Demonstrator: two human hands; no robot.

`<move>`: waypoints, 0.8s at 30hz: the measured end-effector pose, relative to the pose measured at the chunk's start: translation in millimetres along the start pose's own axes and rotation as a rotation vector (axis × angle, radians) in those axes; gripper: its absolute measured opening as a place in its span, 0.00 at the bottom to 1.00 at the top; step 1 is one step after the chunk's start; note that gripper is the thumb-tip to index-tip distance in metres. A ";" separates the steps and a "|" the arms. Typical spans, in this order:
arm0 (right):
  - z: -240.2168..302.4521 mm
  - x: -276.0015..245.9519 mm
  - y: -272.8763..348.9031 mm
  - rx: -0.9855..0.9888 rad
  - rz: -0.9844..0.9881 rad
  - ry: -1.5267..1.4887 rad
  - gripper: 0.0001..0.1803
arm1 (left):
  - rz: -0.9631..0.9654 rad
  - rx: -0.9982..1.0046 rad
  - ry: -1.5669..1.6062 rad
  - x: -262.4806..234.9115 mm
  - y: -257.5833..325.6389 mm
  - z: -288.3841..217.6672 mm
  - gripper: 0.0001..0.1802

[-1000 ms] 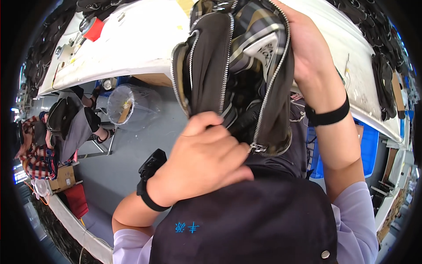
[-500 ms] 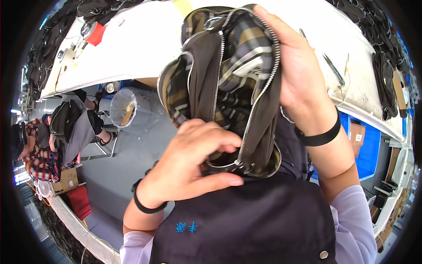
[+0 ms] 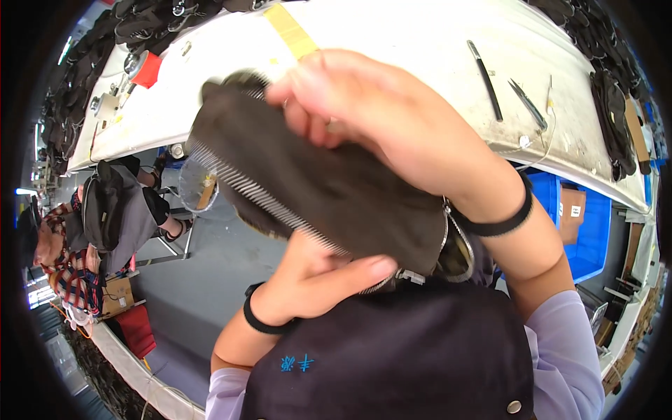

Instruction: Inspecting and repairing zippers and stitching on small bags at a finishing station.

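A dark brown fabric bag (image 3: 336, 196) with metal zipper teeth along its side is held slanting in front of my apron. Its outer panel faces up, covering most of the inside; a bit of plaid lining shows at the lower right end. My left hand (image 3: 308, 287) grips the bag's lower edge, thumb on top and fingers hidden beneath. Curled over the upper edge, my right hand (image 3: 392, 119) pinches near the zipper there. Motion blurs its fingertips, so whether they hold a puller or the cloth is unclear.
A white-covered table (image 3: 392, 28) spans ahead, with a black pen-like tool (image 3: 484, 80) and tweezers (image 3: 528, 105) at right. A blue crate (image 3: 588, 231) stands below right. A clear bin (image 3: 196, 185) is left, near a seated person (image 3: 119, 210) with a dark bag.
The bag has swung from open, lining facing me, to its outer panel facing up, tilting left. My right hand has moved from its right side to the upper edge.
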State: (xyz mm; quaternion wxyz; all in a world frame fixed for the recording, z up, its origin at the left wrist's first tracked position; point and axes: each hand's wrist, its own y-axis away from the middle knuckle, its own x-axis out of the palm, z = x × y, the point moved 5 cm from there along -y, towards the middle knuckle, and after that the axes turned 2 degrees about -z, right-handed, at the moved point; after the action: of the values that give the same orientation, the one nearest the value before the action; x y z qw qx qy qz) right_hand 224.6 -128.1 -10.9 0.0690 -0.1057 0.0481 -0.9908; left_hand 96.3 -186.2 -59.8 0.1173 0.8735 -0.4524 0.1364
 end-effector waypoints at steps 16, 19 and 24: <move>-44.5 5.9 77.9 -0.252 0.182 0.435 0.11 | -0.283 -0.004 0.436 -36.0 51.2 30.9 0.36; -44.7 4.4 82.4 -0.381 0.079 0.487 0.11 | -0.250 -0.087 0.384 -36.0 56.6 29.4 0.38; -32.6 10.6 97.5 -0.628 -0.003 0.634 0.14 | -0.157 -0.053 0.306 -33.9 60.2 25.7 0.38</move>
State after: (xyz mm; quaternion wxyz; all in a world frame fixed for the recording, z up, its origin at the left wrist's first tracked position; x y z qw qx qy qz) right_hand 219.6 -223.1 -51.2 0.0138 0.1876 0.3651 -0.9118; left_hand 31.4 -202.9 -90.6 0.2181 0.8718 -0.3630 0.2463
